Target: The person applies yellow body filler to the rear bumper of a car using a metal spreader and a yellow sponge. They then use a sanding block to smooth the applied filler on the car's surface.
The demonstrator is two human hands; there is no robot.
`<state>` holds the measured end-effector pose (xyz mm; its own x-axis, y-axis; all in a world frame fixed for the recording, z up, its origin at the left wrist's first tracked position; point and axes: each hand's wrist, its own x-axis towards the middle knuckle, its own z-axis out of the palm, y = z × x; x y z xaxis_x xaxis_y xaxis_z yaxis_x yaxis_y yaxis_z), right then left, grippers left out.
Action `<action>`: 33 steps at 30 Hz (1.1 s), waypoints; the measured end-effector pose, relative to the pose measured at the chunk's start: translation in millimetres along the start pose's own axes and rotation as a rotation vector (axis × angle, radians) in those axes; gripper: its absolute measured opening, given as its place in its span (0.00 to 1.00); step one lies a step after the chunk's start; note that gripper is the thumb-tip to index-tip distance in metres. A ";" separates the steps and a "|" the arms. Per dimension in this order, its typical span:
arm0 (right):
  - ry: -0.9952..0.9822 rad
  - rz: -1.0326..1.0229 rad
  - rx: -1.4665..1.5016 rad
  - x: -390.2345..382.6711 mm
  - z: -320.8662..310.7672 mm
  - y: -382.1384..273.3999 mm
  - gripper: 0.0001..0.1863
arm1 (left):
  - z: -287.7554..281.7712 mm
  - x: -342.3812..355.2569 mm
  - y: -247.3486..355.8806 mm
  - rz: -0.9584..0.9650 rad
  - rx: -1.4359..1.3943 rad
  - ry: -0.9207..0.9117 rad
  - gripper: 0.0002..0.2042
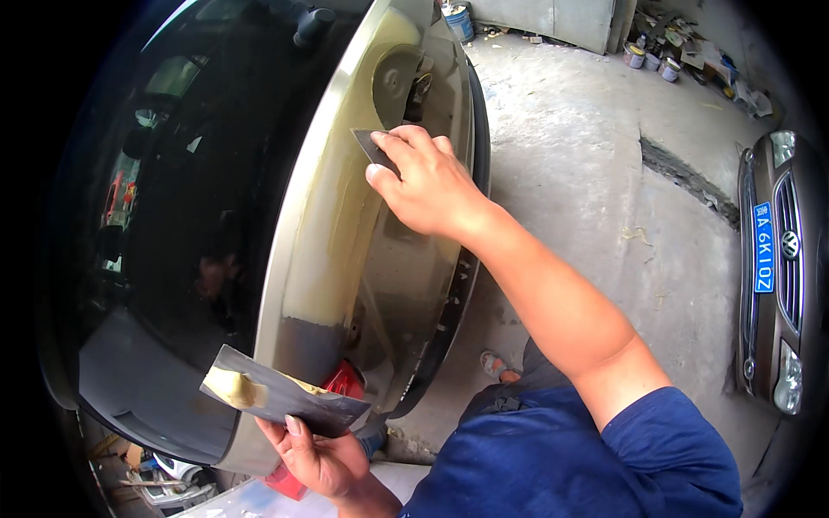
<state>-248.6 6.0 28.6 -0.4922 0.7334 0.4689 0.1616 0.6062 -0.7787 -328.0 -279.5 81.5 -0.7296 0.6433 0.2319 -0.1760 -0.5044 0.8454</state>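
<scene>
My right hand [423,186] grips a thin dark spreader [369,143] against the car's pale rear body panel [285,233], beside a long band of yellowish filler [324,259] that ends over a grey patch near the bottom. My left hand [315,457] holds a flat metal board [294,397] carrying a lump of yellow filler [237,387] at its left end, with more along its upper edge. The board is over the panel's lower part, near a red tail lamp [344,378]. My right fingertips partly hide the spreader.
The dark rear window [173,276] fills the left. On the right, a second car's front [786,319] faces me across a concrete floor [587,250] with a broken groove [686,177]. Paint cans [652,62] and clutter lie at the back right, a blue bucket [458,24] at the back.
</scene>
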 end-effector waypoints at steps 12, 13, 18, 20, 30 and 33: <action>0.006 -0.193 -0.179 -74.6 48.7 -76.1 0.26 | -11.0 2.7 -2.7 0.000 -0.059 -0.058 0.20; 0.001 -0.202 -0.168 -81.0 50.5 -76.4 0.26 | -9.9 2.7 -3.0 -0.013 -0.071 -0.089 0.20; -0.108 -0.312 0.124 -89.6 1.8 -97.1 0.24 | -7.2 1.9 -0.3 -0.111 -0.099 -0.017 0.20; -0.261 -0.335 0.654 -96.3 -13.9 -91.2 0.24 | -9.3 1.4 -2.6 -0.151 -0.099 -0.036 0.20; -0.022 -0.072 0.077 -53.9 -6.4 -12.8 0.29 | 2.8 1.8 -5.0 -0.068 -0.038 -0.030 0.21; 0.042 0.237 0.038 -15.2 1.6 5.2 0.30 | 5.4 -1.1 -6.5 -0.073 -0.035 -0.027 0.21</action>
<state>-241.6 -2.4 16.8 -0.4086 0.8662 0.2876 0.2359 0.4046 -0.8836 -322.5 -273.9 78.3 -0.6960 0.6942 0.1838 -0.2513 -0.4752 0.8432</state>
